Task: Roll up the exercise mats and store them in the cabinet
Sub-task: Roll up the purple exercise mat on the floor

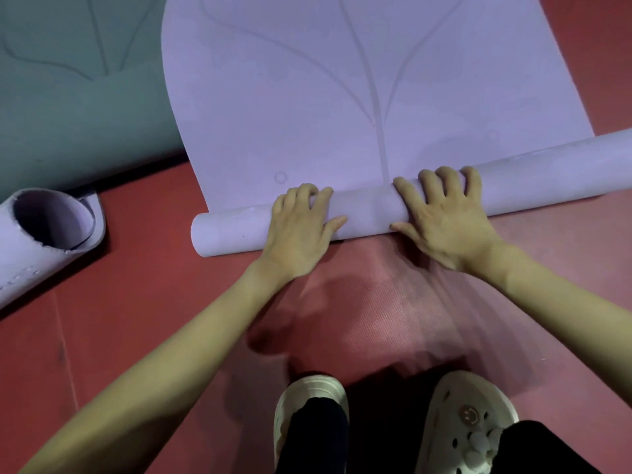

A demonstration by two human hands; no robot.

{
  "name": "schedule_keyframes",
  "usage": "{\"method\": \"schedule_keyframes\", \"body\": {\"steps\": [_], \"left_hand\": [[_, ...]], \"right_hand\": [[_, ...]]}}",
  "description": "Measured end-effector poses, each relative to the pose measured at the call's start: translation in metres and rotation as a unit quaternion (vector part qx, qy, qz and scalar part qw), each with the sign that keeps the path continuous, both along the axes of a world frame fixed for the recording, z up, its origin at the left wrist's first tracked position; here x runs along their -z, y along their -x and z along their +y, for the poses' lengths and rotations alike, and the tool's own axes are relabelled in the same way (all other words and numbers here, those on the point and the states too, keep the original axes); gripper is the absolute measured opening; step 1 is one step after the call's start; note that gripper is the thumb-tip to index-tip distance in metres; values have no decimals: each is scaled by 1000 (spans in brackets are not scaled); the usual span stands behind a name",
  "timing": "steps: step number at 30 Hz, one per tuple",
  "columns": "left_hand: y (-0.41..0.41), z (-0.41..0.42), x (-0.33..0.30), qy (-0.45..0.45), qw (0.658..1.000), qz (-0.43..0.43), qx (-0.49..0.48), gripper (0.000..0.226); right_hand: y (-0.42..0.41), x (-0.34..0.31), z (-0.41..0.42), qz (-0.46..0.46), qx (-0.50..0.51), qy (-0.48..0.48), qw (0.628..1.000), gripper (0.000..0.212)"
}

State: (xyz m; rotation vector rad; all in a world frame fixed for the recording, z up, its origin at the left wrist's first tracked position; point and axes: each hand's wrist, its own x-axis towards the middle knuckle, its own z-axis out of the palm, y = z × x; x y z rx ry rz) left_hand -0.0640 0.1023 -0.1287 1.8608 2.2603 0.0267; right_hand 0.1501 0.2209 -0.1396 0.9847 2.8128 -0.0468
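Observation:
A lilac exercise mat (342, 80) with a faint leaf pattern lies flat on the red floor, stretching away from me. Its near end is wound into a tight roll (547, 165) running across the view. My left hand (301, 227) rests on top of the roll left of centre, its fingers curled over the far side. My right hand (448, 217) sits beside it, fingers spread and bent over the roll, thumb on the near side. The cabinet is out of view.
A rolled lilac mat (44, 234) lies at the left edge, its hollow end facing me. A grey-green mat (75, 97) lies flat at the upper left. My feet in white clogs (472, 425) stand at the bottom on the red floor (136, 319).

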Motion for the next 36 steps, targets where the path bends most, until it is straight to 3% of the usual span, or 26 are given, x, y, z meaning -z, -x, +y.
{"method": "schedule_keyframes", "body": {"steps": [3, 6, 10, 14, 18, 21, 24, 28, 30, 36], "left_hand": [[-9, -14, 5, -51, 998, 24, -17, 64], [-1, -13, 12, -20, 998, 57, 4, 72], [13, 4, 14, 5, 997, 81, 9, 66], [20, 14, 9, -1, 996, 81, 29, 68], [30, 27, 2, 43, 997, 46, 37, 65], [35, 32, 3, 56, 997, 27, 47, 62], [36, 34, 2, 53, 998, 29, 35, 74], [27, 28, 6, -24, 998, 62, -15, 76], [26, 24, 10, -18, 996, 84, -19, 79], [44, 35, 6, 1, 993, 113, 41, 80]], "right_hand": [[13, -7, 19, -12, -4, 32, 999, 71], [22, -15, 37, -39, 0, 79, 996, 63], [30, -18, 51, -53, 1, 129, 990, 66], [24, -8, 44, 18, 2, 71, 997, 81], [13, 6, 15, 80, 6, -28, 996, 64], [8, 11, 8, 62, -7, -40, 997, 80], [12, 11, 19, 45, -9, -29, 999, 88], [27, 7, 43, 28, -14, -9, 999, 98], [32, 4, 54, 16, -18, 1, 1000, 103], [37, -4, 67, -8, -68, -27, 997, 87]]}}
